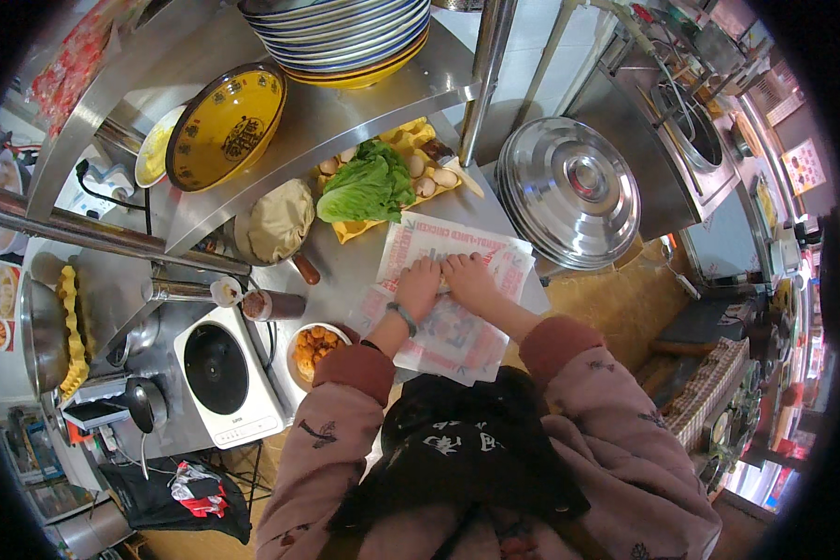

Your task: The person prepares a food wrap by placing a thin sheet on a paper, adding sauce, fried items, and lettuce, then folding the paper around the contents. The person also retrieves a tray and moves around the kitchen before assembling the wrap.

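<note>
Printed food wrapping paper (453, 345), white with red lettering, lies in overlapping sheets on the steel counter in front of me. My left hand (417, 289), with a dark bracelet at its wrist, and my right hand (472, 280) meet over its middle. The fingers of both are curled down and close together. A small tan bit shows between the fingertips, but the hands hide most of it. Just beyond the paper, a head of green lettuce (369, 182) rests on a yellow egg tray (350, 231) holding several eggs. A bowl of orange-brown fried pieces (317, 350) stands near my left forearm.
Left of the paper are a cloth-covered pan (283, 219), a sauce bottle (273, 305) and a white induction cooker (229, 373). Overhead, a steel shelf (345, 131) carries a yellow bowl (226, 128) and stacked plates (345, 37). Large metal lids (569, 191) sit at the right.
</note>
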The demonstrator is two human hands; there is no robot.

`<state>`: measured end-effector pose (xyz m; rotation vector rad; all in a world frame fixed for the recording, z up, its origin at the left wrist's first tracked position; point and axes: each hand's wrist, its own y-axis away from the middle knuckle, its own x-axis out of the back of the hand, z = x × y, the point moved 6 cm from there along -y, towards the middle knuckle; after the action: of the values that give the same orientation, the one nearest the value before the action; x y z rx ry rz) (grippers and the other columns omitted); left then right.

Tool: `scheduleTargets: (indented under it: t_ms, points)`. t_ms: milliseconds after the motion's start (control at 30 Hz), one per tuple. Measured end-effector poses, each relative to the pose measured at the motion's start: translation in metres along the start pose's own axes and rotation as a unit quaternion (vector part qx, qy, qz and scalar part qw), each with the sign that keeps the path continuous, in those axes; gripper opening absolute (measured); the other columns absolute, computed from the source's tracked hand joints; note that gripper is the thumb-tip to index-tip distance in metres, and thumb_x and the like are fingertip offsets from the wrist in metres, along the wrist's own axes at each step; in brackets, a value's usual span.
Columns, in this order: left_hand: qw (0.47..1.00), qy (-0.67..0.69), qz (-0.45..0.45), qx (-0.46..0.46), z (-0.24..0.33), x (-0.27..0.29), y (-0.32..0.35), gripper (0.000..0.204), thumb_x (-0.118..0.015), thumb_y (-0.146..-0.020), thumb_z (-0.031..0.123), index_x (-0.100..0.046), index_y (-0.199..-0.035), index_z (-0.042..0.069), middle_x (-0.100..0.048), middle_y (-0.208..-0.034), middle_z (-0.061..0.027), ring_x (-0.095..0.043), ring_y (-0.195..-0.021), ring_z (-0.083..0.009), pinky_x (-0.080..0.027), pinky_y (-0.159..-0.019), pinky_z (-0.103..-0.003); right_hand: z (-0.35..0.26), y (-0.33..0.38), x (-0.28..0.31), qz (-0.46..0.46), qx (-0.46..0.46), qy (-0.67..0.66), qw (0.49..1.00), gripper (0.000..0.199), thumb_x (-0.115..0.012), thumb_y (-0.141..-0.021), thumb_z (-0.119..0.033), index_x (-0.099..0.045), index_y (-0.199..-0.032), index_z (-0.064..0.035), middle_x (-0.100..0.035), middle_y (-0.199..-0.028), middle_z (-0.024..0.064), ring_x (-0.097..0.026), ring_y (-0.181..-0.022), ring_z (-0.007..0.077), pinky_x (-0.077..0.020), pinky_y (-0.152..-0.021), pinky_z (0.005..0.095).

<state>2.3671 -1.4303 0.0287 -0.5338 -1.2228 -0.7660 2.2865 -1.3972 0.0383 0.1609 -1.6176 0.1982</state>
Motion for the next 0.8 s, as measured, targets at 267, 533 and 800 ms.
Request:
scheduleTargets:
  t_ms: [267, 533, 800]
  points:
    - [0.998, -0.064, -0.006, -0.022, 0.007, -0.001, 0.008, 0.049, -0.072, -0.065, 0.025, -0.046, -0.101, 0.004, -0.047, -0.100, -0.0095, -0.049, -0.096, -0.0256, -0.045, -0.073, -0.039, 0.000, 0.012, 0.004, 0.045, 0.031, -0.055, 0.997, 0.051, -0.064, -0.071, -0.031, -0.048, -0.113, -0.0057, -0.051, -0.104, 0.0061, -0.048, -0.098, 0.0236, -0.0333, -0.088, 0.0461]
    - [0.998, 0.014, -0.049, -0.047, -0.001, 0.001, 0.008, 0.047, -0.068, -0.069, 0.025, -0.045, -0.104, 0.003, -0.046, -0.104, -0.0109, -0.048, -0.098, -0.0266, -0.044, -0.074, -0.040, -0.005, 0.015, -0.001, 0.004, 0.032, 0.036, 0.999, 0.058, -0.065, -0.070, -0.038, -0.047, -0.116, -0.0056, -0.052, -0.107, 0.0060, -0.048, -0.100, 0.0231, -0.0328, -0.090, 0.0470]
    - [1.000, -0.002, 0.017, -0.026, 0.010, 0.003, 0.018, 0.043, -0.067, -0.067, 0.023, -0.046, -0.098, 0.003, -0.047, -0.097, -0.0118, -0.048, -0.094, -0.0287, -0.043, -0.075, -0.043, 0.001, 0.010, -0.010, -0.018, 0.028, 0.046, 0.998, 0.050, -0.066, -0.068, -0.037, -0.052, -0.106, -0.0066, -0.054, -0.099, 0.0055, -0.050, -0.095, 0.0214, -0.0363, -0.083, 0.0405]
